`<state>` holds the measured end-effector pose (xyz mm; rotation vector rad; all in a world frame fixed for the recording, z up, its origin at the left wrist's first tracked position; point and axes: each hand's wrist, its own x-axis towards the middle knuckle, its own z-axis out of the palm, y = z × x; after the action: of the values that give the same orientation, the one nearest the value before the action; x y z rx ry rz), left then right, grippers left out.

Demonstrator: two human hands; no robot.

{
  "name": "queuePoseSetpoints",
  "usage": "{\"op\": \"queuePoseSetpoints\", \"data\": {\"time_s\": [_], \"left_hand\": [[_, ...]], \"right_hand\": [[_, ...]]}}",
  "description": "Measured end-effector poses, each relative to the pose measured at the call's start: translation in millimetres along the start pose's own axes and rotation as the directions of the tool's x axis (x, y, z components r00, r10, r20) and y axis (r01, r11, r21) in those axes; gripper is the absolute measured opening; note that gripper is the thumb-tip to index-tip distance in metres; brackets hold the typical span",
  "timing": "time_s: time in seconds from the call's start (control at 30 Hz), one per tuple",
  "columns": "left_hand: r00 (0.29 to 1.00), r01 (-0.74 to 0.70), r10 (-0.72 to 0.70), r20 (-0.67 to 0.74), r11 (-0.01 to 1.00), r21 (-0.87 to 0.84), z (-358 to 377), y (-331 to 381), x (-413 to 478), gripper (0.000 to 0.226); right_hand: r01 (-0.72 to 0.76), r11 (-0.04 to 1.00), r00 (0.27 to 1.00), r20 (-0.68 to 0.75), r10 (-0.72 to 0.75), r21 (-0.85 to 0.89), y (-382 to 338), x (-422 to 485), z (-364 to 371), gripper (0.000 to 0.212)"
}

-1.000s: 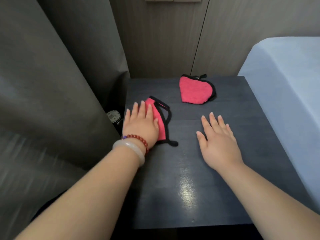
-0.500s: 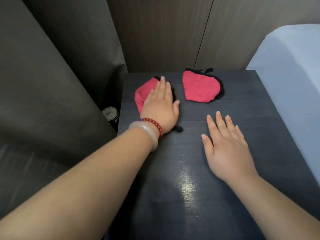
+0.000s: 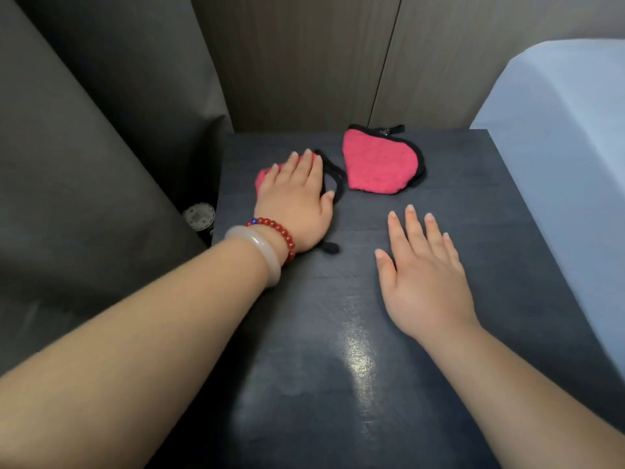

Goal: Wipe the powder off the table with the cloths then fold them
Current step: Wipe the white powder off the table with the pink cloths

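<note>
Cloths of pink terry with black binding lie on the far half of the dark desk (image 3: 304, 384), two of them side by side. The left cloth (image 3: 263, 177) is almost wholly covered by the left hand (image 3: 297, 201), which lies flat on it with straight fingers pointing away from the person, pressing rather than gripping. Only a pink corner past the little finger, a black edge loop by the thumb and a black tab (image 3: 329, 248) near the wrist show. From these, its long axis seems to run far to near, in line with the forearm. The right cloth (image 3: 378, 164) is free, just beside the first and close to the back edge. It is broad and fan-shaped, with its curved bound edge toward the bed (image 3: 558, 147). The right hand (image 3: 426, 265) rests palm down on bare desk, fingers spread and relaxed, holding nothing. The free cloth lies ahead of its fingertips and slightly to the left, near but apart. Both hands are close to it, but the right one is unoccupied, so I judge it the likelier to take that cloth with a short forward reach. No powder can be told from the glare on the surface, so how much wiping remains is unclear.
</note>
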<state>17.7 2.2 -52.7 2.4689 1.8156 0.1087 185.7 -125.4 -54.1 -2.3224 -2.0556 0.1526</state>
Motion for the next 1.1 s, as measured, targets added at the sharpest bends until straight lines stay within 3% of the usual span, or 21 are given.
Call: {"op": "queuePoseSetpoints", "data": {"time_s": [0.07,0.2,0.27,0.47,0.6,0.67,0.77,0.8,0.87,0.9,1.03,1.1], "left_hand": [[0.999,-0.020,0.019,0.031,1.000,0.008,-3,-15,23,0.063],[0.950,0.285,-0.287,0.122,0.958,0.032,-13,-37,80,0.064],[0.941,0.320,-0.321,0.104,0.947,0.028,-9,-25,73,0.065],[0.999,0.041,-0.041,0.006,0.999,0.008,0,-1,-20,0.066],[0.944,0.303,-0.305,0.123,0.952,0.031,-15,-48,15,0.066],[0.946,0.307,-0.308,0.103,0.951,0.025,-14,-36,-2,0.065],[0.999,0.047,-0.047,0.003,0.998,-0.050,-3,18,-87,0.066],[0.998,-0.068,0.069,0.003,0.996,-0.058,-1,29,-120,0.067],[0.986,-0.160,0.163,0.035,0.985,-0.059,-3,25,-144,0.066],[0.989,-0.146,0.148,0.025,0.988,-0.043,-3,12,-139,0.066],[0.991,0.135,-0.135,0.008,0.991,0.025,-5,-18,-121,0.064],[0.995,0.094,-0.094,-0.018,0.996,0.000,-4,8,-158,0.067]], "right_hand": [[0.000,1.000,1.000,-0.005,0.000,-0.001,1,1,1,0.065],[-0.002,1.000,1.000,-0.002,0.002,0.003,2,1,0,0.066],[-0.003,1.000,1.000,0.002,0.003,0.000,2,1,1,0.066],[-0.010,1.000,1.000,-0.001,0.010,-0.004,1,1,0,0.062],[-0.004,1.000,1.000,0.023,0.004,0.000,3,2,1,0.061],[-0.002,1.000,1.000,0.021,0.002,0.003,3,2,2,0.060],[-0.001,1.000,1.000,0.016,0.001,0.009,4,2,2,0.060],[-0.003,1.000,1.000,0.016,0.003,0.009,4,2,2,0.060],[-0.003,1.000,1.000,0.020,0.003,0.011,3,2,2,0.059],[-0.003,1.000,1.000,0.022,0.003,0.015,4,2,2,0.059],[0.007,1.000,1.000,0.030,-0.008,0.026,5,2,2,0.057],[0.007,0.999,1.000,0.029,-0.008,0.042,5,1,1,0.056]]}}
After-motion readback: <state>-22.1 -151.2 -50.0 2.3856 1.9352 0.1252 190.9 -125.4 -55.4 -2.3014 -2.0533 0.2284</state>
